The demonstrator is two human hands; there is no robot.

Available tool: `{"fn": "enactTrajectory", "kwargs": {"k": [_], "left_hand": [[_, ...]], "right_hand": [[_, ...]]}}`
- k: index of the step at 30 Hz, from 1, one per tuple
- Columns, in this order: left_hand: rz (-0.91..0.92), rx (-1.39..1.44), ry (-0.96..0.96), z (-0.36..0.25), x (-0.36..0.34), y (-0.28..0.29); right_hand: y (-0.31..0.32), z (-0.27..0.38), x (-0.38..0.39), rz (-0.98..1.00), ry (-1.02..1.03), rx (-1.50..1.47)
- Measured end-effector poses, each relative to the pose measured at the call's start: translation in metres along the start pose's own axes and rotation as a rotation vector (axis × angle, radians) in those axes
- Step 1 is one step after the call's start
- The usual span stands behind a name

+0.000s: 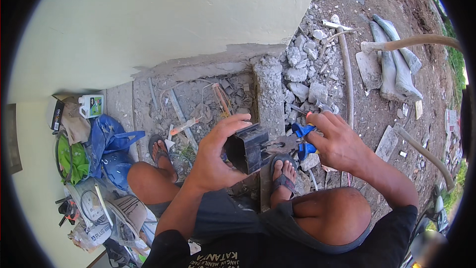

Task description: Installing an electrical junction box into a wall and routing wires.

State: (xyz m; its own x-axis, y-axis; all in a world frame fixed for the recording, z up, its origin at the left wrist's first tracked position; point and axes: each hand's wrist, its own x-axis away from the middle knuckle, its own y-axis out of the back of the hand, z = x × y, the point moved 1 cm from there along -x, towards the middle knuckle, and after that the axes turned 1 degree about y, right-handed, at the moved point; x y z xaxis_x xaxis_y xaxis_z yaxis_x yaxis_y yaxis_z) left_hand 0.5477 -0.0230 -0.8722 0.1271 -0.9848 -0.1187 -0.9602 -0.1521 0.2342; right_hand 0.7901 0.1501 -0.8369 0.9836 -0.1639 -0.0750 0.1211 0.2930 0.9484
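My left hand (214, 155) is wrapped round a black, hollow square box (246, 148) that looks like plastic, with its open side toward the left. In my right hand (343, 141) are pliers with blue handles (304, 141). Their metal jaws (278, 145) meet the right side of the box; whether they grip its edge, I cannot tell. Both hands are held above the ground between my knees, and the box is in front of my sandalled right foot (283, 176).
Broken concrete (297, 72) lies beyond a rough concrete edge (270, 99). Wires (222, 98) and a metal strip (181, 119) lie by the pale wall (173, 15). Right are grey rubber boots (396, 64) and wooden-handled tools (421, 41). Left are a blue bag (106, 136) and a white jug (91, 105).
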Motion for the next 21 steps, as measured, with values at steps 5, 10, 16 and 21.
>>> {"fn": "enactTrajectory", "kwargs": {"k": [5,10,16,21], "left_hand": [[-0.038,0.124,0.124,-0.004,0.000,-0.008],[-0.161,0.921,0.727,-0.014,0.004,-0.029],[-0.071,0.253,0.241,-0.005,0.002,-0.013],[-0.050,-0.001,0.007,0.002,-0.001,-0.006]], "right_hand": [[-0.002,-0.003,0.003,0.005,0.014,0.068],[-0.004,0.002,-0.002,-0.087,-0.021,0.193],[-0.006,-0.005,0.001,0.013,-0.022,-0.006],[-0.004,-0.007,-0.001,0.004,0.021,0.077]]}}
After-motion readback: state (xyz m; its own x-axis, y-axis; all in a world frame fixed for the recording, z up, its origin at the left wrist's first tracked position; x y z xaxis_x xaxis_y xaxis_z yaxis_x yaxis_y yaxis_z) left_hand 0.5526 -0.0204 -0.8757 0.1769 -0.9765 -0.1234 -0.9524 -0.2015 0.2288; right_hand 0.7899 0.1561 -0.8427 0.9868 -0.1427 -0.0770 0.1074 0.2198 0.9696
